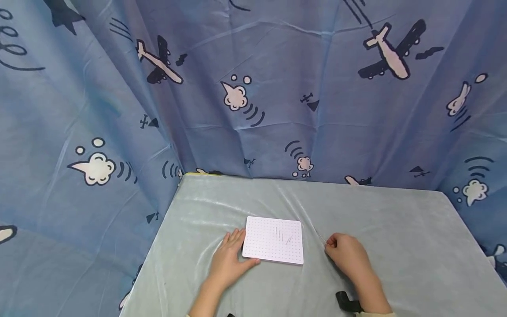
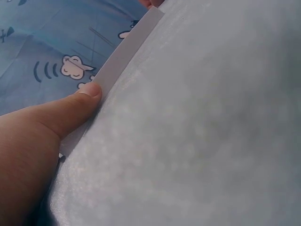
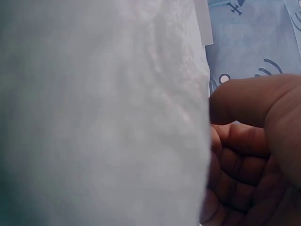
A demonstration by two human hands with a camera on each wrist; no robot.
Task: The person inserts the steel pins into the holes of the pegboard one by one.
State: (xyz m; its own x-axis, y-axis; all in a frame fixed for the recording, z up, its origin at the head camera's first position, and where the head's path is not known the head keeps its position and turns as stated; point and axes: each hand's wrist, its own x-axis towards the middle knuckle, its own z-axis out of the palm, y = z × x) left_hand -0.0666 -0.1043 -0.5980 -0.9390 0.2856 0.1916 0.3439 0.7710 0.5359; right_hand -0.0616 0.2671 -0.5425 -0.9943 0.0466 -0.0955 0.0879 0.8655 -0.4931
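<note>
A white rectangular board (image 1: 259,240) printed or pierced with a grid of small dots lies on the cloth-covered table. Several thin dark needle-like strokes (image 1: 280,233) show on its right half. My left hand (image 1: 227,262) spans the board's near left corner, fingers straight along the left side and thumb against the front edge. In the left wrist view the thumb (image 2: 87,96) presses on that edge. To the right of the board, my right hand (image 1: 348,255) has curled fingers, pinching a thin needle-like piece (image 1: 320,235). The right wrist view hides its fingertips behind the cloth.
A pale grey-green shiny cloth (image 1: 412,246) with creases covers the table. Behind and to the left hangs a blue curtain (image 1: 273,88) printed with planes and clouds. A black strap piece (image 1: 348,303) sits at the right wrist.
</note>
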